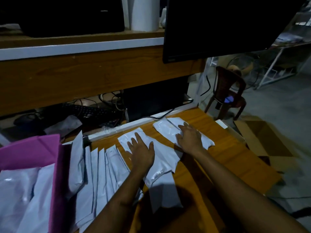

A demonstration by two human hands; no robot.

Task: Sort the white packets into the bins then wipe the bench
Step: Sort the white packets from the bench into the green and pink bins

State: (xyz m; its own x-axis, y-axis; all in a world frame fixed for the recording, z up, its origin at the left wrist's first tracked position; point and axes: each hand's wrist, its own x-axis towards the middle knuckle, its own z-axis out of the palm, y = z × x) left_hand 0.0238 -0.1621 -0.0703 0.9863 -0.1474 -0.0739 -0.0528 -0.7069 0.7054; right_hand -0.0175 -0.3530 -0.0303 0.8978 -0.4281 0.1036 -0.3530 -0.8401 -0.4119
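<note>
Two white packets (161, 165) lay flat on wooden bench (227, 157). Left hand (141, 152), fingers straight and spread, pressed nearer packet (164, 172). Right hand (190, 138), likewise flat, rested on farther packet (165, 130). More packets (20, 190) filled pink bin (30, 152) at left.

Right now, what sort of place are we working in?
Probably a small parcel-packing workstation: white packets spread over a wooden bench, a pink bin holding more, and a monitor behind.
</note>
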